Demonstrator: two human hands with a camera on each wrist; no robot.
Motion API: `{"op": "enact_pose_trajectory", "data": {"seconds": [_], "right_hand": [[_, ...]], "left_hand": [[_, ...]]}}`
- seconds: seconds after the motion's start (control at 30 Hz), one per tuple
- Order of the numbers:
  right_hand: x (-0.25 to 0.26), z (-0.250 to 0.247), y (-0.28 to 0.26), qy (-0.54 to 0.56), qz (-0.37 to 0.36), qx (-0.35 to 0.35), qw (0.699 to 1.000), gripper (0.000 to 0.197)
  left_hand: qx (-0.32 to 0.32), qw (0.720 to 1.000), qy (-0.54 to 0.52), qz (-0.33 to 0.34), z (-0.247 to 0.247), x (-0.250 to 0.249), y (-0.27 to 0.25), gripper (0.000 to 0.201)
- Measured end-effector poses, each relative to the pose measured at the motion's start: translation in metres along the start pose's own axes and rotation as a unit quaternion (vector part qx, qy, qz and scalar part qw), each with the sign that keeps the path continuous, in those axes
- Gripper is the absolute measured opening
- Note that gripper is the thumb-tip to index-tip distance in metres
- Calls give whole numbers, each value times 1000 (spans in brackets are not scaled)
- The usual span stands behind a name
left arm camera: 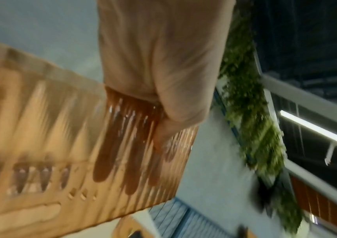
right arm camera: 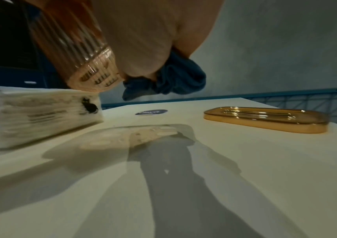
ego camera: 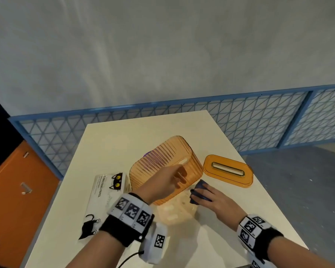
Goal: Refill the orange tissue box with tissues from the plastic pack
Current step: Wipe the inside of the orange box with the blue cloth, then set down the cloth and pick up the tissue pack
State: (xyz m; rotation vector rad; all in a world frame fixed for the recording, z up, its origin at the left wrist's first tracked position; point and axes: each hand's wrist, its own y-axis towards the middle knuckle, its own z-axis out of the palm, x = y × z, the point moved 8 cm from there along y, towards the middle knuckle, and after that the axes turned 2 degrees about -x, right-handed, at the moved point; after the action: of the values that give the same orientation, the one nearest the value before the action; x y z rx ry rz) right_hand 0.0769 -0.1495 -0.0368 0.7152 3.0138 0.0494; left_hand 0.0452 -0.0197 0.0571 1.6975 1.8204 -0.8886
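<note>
My left hand [ego camera: 172,176] grips the ribbed, translucent orange tissue box [ego camera: 162,161] and holds it tilted above the table; its fingers [left arm camera: 130,161] show dark through the box wall [left arm camera: 51,128]. My right hand [ego camera: 209,196] holds a crumpled dark blue cloth [ego camera: 198,192] at the box's near right corner. In the right wrist view the cloth [right arm camera: 175,78] hangs below my palm beside the box [right arm camera: 77,53]. The box's orange lid [ego camera: 228,171] with its slot lies flat on the table to the right. The plastic tissue pack [ego camera: 106,192] with black cat prints lies to the left.
The white table [ego camera: 211,238] ends at a far edge near a blue mesh fence [ego camera: 249,120]. An orange cabinet [ego camera: 14,190] stands to the left. A small dark round sticker [right arm camera: 151,112] lies on the table behind the box.
</note>
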Motion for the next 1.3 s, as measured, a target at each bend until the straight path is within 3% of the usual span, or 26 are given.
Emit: {"op": "enact_pose_trajectory", "data": {"seconds": [0.1, 0.2, 0.3, 0.4, 0.5, 0.57, 0.6, 0.7, 0.73, 0.8, 0.83, 0.87, 0.93, 1.13, 1.23, 1.3], "right_hand": [[-11, 13, 2, 33, 24, 55, 998, 85], [-15, 36, -11, 47, 79, 177, 980, 54], [-20, 62, -29, 48, 126, 268, 954, 54], [-22, 71, -32, 64, 148, 276, 947, 54], [-22, 77, -30, 76, 149, 270, 948, 115], [-27, 84, -30, 73, 155, 263, 950, 131], [-29, 83, -30, 77, 162, 263, 948, 130], [-34, 81, -30, 85, 171, 268, 944, 95], [-37, 82, -29, 87, 175, 268, 943, 92], [-43, 93, -28, 86, 166, 270, 945, 118], [-44, 93, -27, 87, 164, 276, 943, 122], [-42, 86, -29, 93, 173, 280, 939, 104], [-36, 62, -25, 110, 172, 251, 946, 52], [-9, -19, 32, 90, 120, 54, 987, 34], [18, -47, 61, 49, 84, -18, 995, 25], [41, -53, 78, 31, 50, -26, 998, 19]], "left_hand": [[42, 989, 138, -18, 34, 23, 19, 39], [61, 979, 195, -30, 56, 44, 27, 52], [72, 963, 256, -36, 69, 55, 29, 42], [101, 952, 285, -55, 82, 67, 31, 35], [110, 950, 288, -59, 86, 69, 32, 35], [107, 949, 292, -58, 87, 68, 35, 34], [105, 949, 291, -60, 87, 69, 36, 34], [105, 949, 290, -73, 85, 71, 38, 34], [104, 949, 288, -73, 85, 72, 40, 35], [108, 950, 284, -75, 85, 73, 42, 35], [110, 950, 283, -76, 85, 74, 42, 34], [109, 950, 281, -77, 85, 75, 43, 34], [91, 952, 281, -78, 80, 74, 43, 36], [-91, 979, 184, -15, 10, 50, 19, 40], [-169, 971, 163, -37, -35, 67, -17, 39], [-190, 965, 167, -68, -53, 90, -49, 41]]}}
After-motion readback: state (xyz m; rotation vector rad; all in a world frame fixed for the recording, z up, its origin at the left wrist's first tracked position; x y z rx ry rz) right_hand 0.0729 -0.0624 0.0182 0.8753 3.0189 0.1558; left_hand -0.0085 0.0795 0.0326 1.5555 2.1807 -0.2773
